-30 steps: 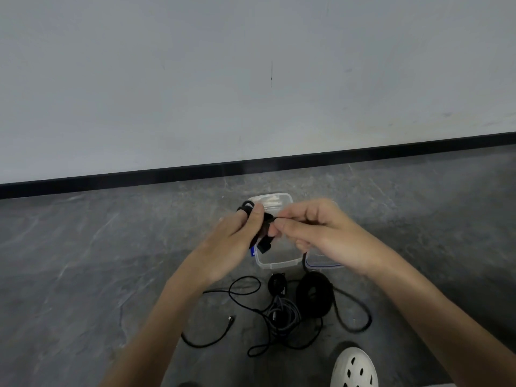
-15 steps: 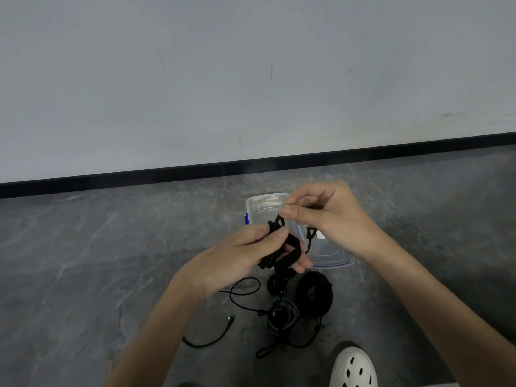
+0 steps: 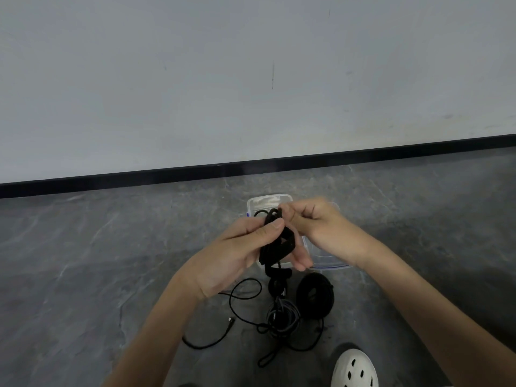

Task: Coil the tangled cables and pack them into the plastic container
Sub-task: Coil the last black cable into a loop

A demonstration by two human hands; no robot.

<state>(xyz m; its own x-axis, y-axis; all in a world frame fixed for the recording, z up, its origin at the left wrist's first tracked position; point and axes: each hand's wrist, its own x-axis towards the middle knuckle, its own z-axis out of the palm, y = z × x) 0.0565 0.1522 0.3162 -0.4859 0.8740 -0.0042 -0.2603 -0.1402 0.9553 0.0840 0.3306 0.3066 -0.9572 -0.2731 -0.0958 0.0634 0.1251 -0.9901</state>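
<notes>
Left hand (image 3: 240, 247) grips a bundle (image 3: 275, 247) of black cable between thumb and fingers, held up in front of the container (image 3: 268, 198). Right hand (image 3: 315, 224) pinches the top of the bundle. Half a second earlier it held a loose strand apart from the bundle, and that gap has closed. One strand hangs down to the tangle (image 3: 279, 317) on the floor (image 3: 111, 261), beside a coil (image 3: 315, 298).

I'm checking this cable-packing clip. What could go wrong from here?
The left hand holds the black bundle under its thumb; if the right hand releases the end it seems to pinch, loops may spring loose. A strand seems to hang toward the tangled cables on the floor and could snag them.
</notes>
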